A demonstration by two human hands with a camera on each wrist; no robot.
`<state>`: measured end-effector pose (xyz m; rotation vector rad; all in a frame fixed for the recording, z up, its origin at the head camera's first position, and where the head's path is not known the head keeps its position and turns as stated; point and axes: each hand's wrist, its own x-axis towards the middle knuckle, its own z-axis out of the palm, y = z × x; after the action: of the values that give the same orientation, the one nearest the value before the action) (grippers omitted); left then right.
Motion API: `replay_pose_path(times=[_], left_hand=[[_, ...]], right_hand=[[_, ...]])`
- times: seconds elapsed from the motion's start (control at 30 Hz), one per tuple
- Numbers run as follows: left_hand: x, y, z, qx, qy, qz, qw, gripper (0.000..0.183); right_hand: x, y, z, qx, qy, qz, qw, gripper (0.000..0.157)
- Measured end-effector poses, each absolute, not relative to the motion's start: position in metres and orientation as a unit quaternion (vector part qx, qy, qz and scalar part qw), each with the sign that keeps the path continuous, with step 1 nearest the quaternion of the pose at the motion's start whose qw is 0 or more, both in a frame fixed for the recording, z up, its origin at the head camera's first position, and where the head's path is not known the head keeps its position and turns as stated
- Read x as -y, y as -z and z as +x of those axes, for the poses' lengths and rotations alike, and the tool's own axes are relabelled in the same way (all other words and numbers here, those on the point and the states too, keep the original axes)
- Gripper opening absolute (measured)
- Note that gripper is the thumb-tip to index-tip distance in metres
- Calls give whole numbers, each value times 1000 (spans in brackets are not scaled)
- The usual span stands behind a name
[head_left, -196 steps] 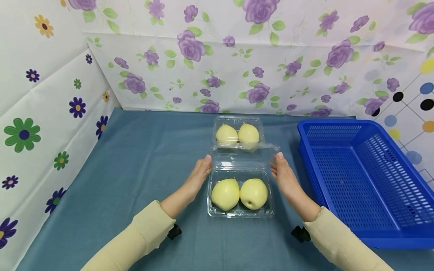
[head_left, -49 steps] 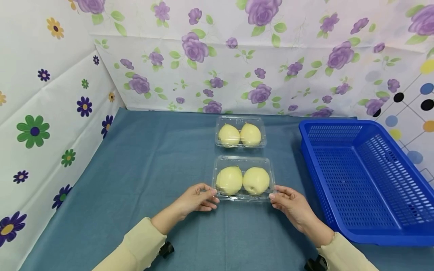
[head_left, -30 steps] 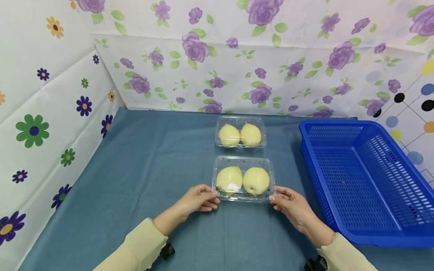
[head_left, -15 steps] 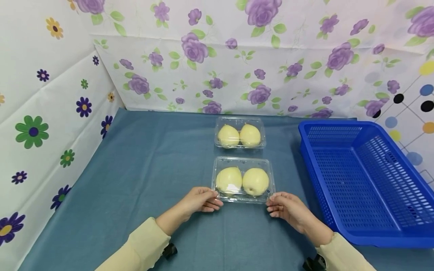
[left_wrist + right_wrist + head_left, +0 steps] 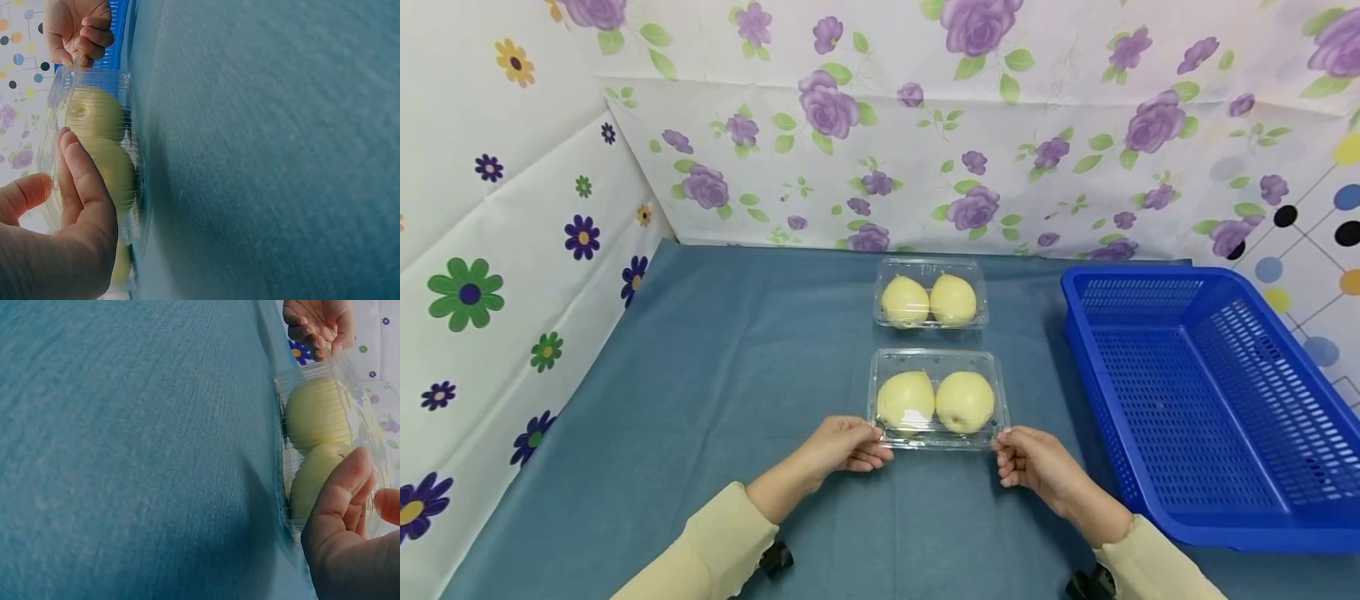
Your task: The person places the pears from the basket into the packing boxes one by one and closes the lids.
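Observation:
A clear plastic clamshell box (image 5: 940, 439) with its lid down sits on the blue cloth, holding two pale yellow pears (image 5: 965, 402). My left hand (image 5: 842, 446) pinches its front left corner at the rim, thumb on top and fingers beneath. At the front right corner, my right hand (image 5: 1037, 467) pinches the rim the same way. The left wrist view shows the left fingers (image 5: 87, 181) against the box's ribbed front wall. In the right wrist view the right thumb (image 5: 387, 505) and fingers lie on either side of the rim.
Behind the box stands a second closed clamshell (image 5: 931, 265) with two more pears (image 5: 906, 300). A large blue plastic basket (image 5: 1187, 531) occupies the right side. Flower-patterned sheets (image 5: 745, 200) wall the back and left of the blue cloth (image 5: 715, 375).
Over several seconds the front box's raised lid has come down, and both hands have moved from the lid's sides to the front corners. In the last second the right fingers shifted slightly.

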<state>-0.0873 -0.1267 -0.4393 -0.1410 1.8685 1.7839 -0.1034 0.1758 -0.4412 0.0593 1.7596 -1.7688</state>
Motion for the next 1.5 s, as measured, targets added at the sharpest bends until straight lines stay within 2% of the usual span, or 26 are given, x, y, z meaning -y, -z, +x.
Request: replay_pose_path(times=[0.4, 1.07, 1.5], left_hand=[[131, 442, -84, -693, -668, -52, 267, 21], [130, 443, -84, -704, -652, -58, 276, 21], [128, 443, -83, -703, -653, -52, 276, 22]], right_hand=[[-169, 446, -100, -693, 656, 13, 299, 19], [-171, 439, -100, -702, 638, 13, 317, 20], [-165, 439, -97, -756, 595, 51, 267, 28]])
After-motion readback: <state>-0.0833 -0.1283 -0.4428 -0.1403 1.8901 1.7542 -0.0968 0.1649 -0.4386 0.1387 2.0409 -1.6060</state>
